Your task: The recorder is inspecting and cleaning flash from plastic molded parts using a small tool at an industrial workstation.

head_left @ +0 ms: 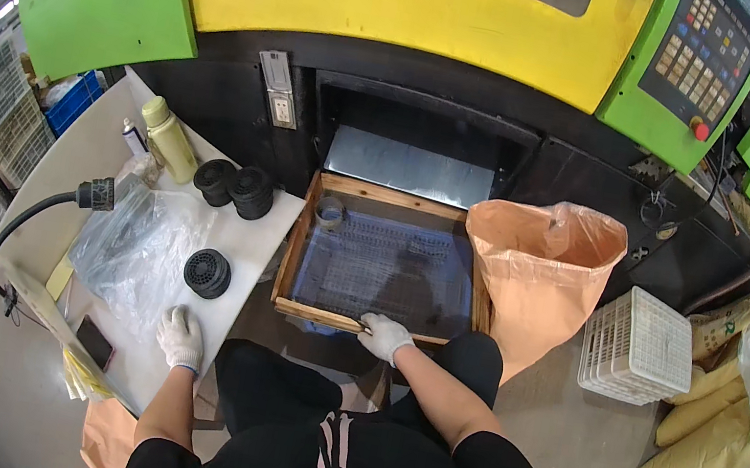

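My left hand (180, 337), in a white knit glove, lies on the white table (243, 262) with its fingers stretched out. It rests beside a crumpled clear plastic bag (136, 239), below a round black slotted plastic part (208, 274). Two stacks of similar black parts, a nearer one (251, 192) and another (214, 180), stand at the table's far side. My right hand (385, 337), also gloved, is closed at the front rim of a wooden-framed box (322, 315). Something small and dark shows at its fingertips, too small to name. Inside the box are a blue mesh bottom (369, 268) and a clear round roll (329, 212).
A green and yellow machine (410, 22) with a control panel (707, 57) stands ahead. An orange plastic bag (537, 271) stands open right of the box. Farther right are white crates (639, 348) and yellow sacks (709, 429). A bottle (167, 140), lamp (96, 193) and phone (94, 342) occupy the table.
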A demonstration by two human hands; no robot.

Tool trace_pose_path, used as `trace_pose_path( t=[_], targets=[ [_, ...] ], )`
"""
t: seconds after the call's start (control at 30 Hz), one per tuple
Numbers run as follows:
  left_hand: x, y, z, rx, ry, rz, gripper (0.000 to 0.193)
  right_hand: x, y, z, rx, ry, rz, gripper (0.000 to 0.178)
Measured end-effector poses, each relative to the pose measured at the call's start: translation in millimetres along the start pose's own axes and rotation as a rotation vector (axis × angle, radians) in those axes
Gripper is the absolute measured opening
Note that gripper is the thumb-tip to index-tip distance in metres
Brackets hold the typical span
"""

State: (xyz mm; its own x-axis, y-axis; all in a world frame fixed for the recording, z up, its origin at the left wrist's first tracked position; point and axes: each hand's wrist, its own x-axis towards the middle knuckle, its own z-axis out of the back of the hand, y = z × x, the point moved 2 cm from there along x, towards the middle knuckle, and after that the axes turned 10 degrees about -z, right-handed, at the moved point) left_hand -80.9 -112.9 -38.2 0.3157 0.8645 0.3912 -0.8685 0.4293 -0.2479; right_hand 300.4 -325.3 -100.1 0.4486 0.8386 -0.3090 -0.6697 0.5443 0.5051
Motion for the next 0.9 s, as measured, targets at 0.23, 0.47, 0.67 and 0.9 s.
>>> trace_pose_path(
  t=[0.23, 0.47, 0.67, 0.9],
  targets=[
    [-0.8, 0.2, -1.4, 0.014, -0.017, -0.052, 0.029, -0.4, -3.1, -0.1, -0.002, 0.042, -0.014, 0.049],
    [-1.5, 2.5, 0.4, 0.013, 0.001, -0.038, 0.029, -3.2, 3.0, 3.8, -0.005, 0.055, -0.018, 0.048],
    [0.6, -2.1, 0.7, 0.029, 0.015, -0.048, 0.029, -3.3, 2.6, 5.7, -0.004, 0.062, -0.039, 0.047],
    [-0.6, 10.7, -8.3, 0.025, 0.006, -0.050, 0.028, -2.8, 5.5, 4.5, -0.008, 0.074, -0.022, 0.048]
  ],
)
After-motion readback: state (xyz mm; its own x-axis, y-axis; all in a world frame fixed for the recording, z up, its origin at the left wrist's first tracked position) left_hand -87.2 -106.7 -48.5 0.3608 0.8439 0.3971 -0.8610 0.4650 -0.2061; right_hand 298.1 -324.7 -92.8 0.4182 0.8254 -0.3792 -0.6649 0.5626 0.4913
